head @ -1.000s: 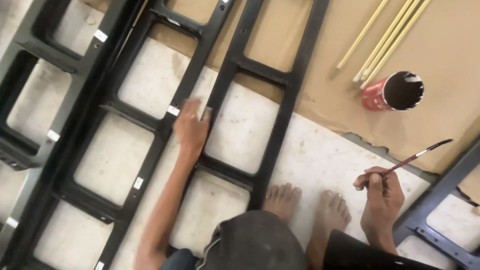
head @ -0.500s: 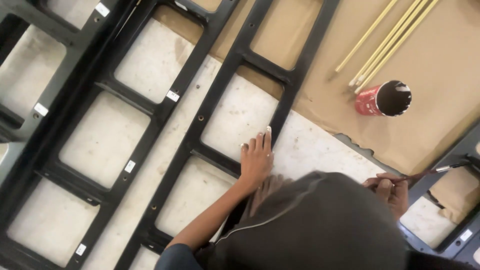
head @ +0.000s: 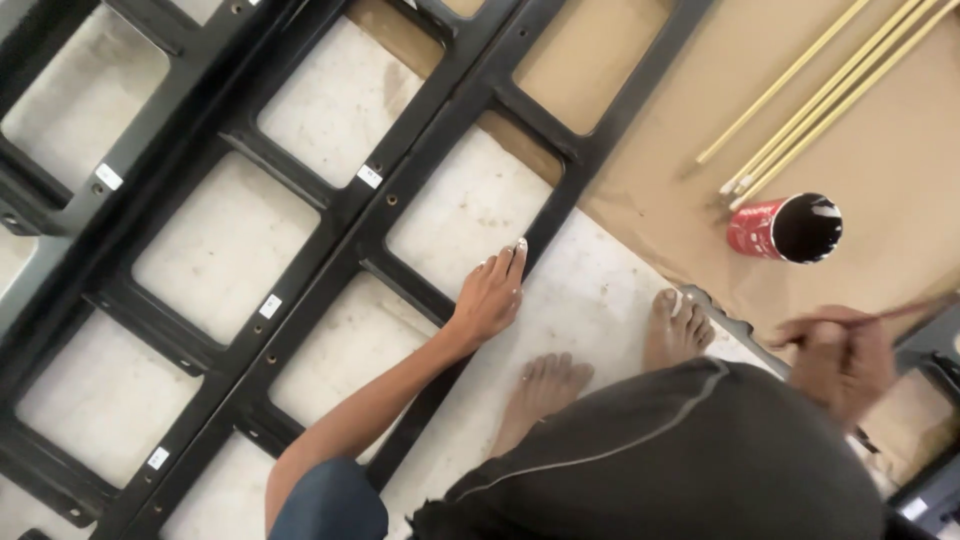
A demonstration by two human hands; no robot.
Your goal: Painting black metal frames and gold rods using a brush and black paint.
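- Black steel, ladder-shaped: the frame (head: 440,150) lies flat on the pale floor (head: 610,300), your left hand (head: 492,295) spread open, fingertips on its outer rail.
- Your right hand (head: 840,360), blurred, pinches a thin brush handle (head: 920,308).
- The frame looks stiff and heavy; grip a rail beside a crosspiece.
- Farther off, a red can (head: 785,228) lies on brown cardboard (head: 900,120).

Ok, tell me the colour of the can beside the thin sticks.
Red outside, black inside: the can, head view.
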